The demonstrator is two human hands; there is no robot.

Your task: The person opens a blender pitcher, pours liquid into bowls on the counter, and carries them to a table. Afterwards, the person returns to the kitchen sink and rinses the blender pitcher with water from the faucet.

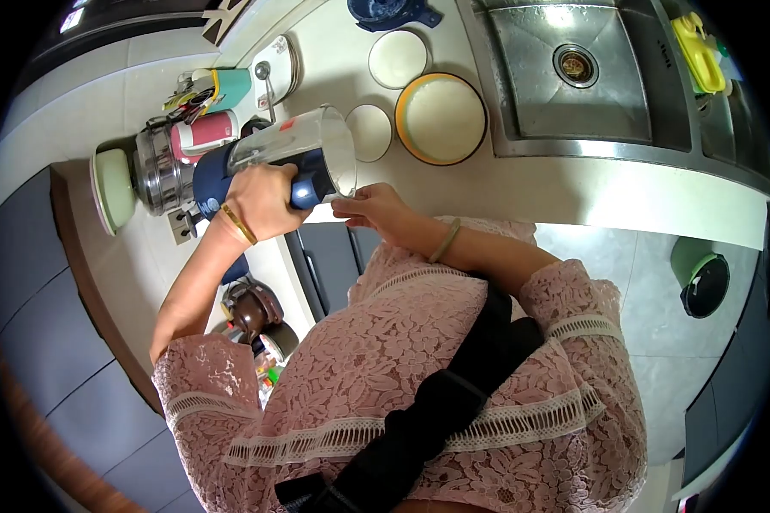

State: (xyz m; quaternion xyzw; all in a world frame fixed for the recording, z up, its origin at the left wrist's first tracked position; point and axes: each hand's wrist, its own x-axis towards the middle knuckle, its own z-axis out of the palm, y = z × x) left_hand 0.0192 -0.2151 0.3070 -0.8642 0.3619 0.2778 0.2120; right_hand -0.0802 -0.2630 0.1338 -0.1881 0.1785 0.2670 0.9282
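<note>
Left grip [265,203] is wrapped firmly around the handle of a clear jug [269,145] with a dark blue base. The jug is over the near left part of the table [573,184], tipped on its side so that its mouth faces right, toward the bowls. Its clear wall looks mostly see-through; any liquid left inside is hard to make out. Right grip [381,211] reaches in from the right with bent fingers, their tips at the near edge of the jug's rim; whether they pinch it or only hover beside it, I cannot tell.

Just beyond the mouth stands a small bowl [369,133], with a large orange-rimmed bowl [441,120] to its right and another small bowl [399,59] farther off. All three look pale inside, seemingly with milky liquid. A blue lid-like piece [387,12] lies at the far edge, and a steel sink [573,111] is on the right.

Handling the tilted jug at its rim appears to be the step in hand. From this pose, the next move calls for a steady left wrist, careful right fingertips and clearance from the nearest bowl.
</note>
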